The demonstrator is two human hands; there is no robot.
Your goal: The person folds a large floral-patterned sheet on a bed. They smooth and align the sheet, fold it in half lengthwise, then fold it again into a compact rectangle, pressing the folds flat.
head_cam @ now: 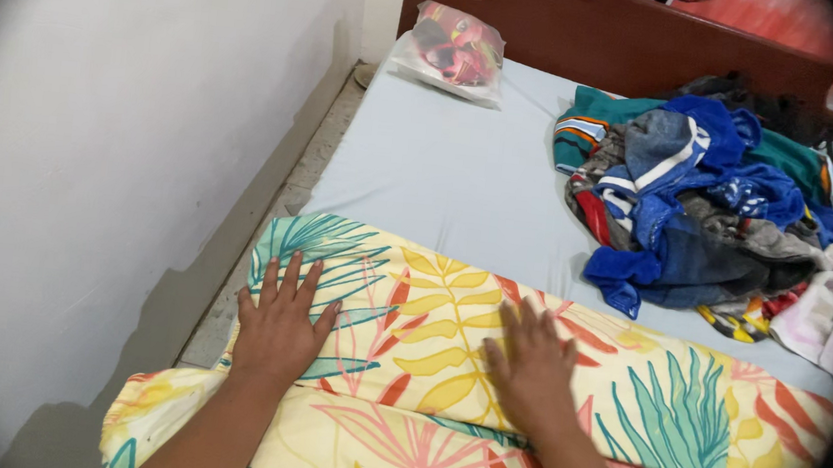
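Yellow leaf-print quilt [483,390] lies across the lower frame on the pale blue sheet [442,176]; your left hand [278,327] and right hand [530,369] rest flat on it, fingers spread, gripping nothing. Looks soft, floppy, light; take it by the edges. Clothes pile [700,209] upper right.

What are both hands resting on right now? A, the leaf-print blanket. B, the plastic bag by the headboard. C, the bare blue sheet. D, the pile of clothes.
A: the left hand and right hand lie flat, palms down, on the yellow leaf-print blanket, apart from the pile of clothes.
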